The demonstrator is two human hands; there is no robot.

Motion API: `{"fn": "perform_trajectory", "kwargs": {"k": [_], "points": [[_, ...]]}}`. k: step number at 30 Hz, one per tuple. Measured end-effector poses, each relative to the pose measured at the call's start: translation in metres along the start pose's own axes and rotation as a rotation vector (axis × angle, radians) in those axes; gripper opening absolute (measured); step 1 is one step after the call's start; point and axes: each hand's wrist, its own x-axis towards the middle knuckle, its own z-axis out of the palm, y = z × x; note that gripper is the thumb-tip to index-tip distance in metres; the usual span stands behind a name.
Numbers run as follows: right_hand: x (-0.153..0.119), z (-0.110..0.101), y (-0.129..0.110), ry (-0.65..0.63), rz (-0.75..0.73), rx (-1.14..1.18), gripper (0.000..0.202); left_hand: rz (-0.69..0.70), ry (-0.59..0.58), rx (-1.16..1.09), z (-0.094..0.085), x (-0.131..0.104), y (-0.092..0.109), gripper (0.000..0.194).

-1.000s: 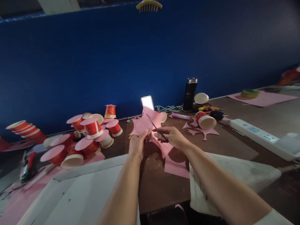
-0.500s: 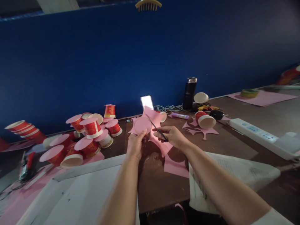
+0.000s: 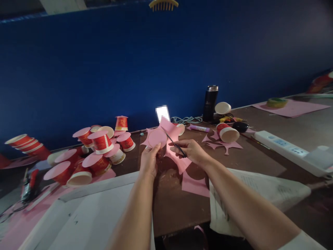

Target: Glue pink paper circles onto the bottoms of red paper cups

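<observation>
My left hand [image 3: 150, 160] pinches the lower edge of a piece of pink paper [image 3: 157, 137] that bears a drawn circle. In my right hand [image 3: 191, 152] is a pair of dark scissors [image 3: 174, 144], the fingers closed round the handles. The blades lie along the right side of the circle, against the paper. Below and behind the scissors are cut pink paper offcuts [image 3: 182, 163] with curved edges. One more offcut [image 3: 194, 184] rests on the brown table near the front edge.
Red paper cups [image 3: 100, 141] with pink discs cluster at left, beside stacked cups [image 3: 30, 144]. A black flask [image 3: 210, 104], a glue stick [image 3: 199, 128], a tipped cup [image 3: 227, 133] and a power strip [image 3: 288, 149] stand to the right. White board [image 3: 104, 211] lies front left.
My left hand and the pink paper have turned slightly, so more of the drawn circle shows. The scissors stay in nearly the same place.
</observation>
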Motion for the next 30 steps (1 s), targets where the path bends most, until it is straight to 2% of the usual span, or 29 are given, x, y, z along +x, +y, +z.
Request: {"fn": "perform_trajectory", "kwargs": {"k": [4, 8, 18, 30], "points": [[-0.001, 0.002, 0.0, -0.013, -0.004, 0.002, 0.056, -0.015, 0.01, -0.091, 0.005, -0.002, -0.004, 0.036], [-0.001, 0.004, 0.001, -0.071, -0.002, -0.017, 0.056, 0.042, 0.03, -0.139, 0.009, -0.003, -0.009, 0.035], [0.001, -0.002, 0.002, -0.073, -0.002, -0.087, 0.058, 0.078, 0.036, 0.146, 0.0, -0.001, -0.009, 0.038], [0.001, -0.002, 0.003, -0.06, -0.001, -0.095, 0.058, 0.092, 0.036, 0.209, -0.004, 0.0, -0.005, 0.04]]}}
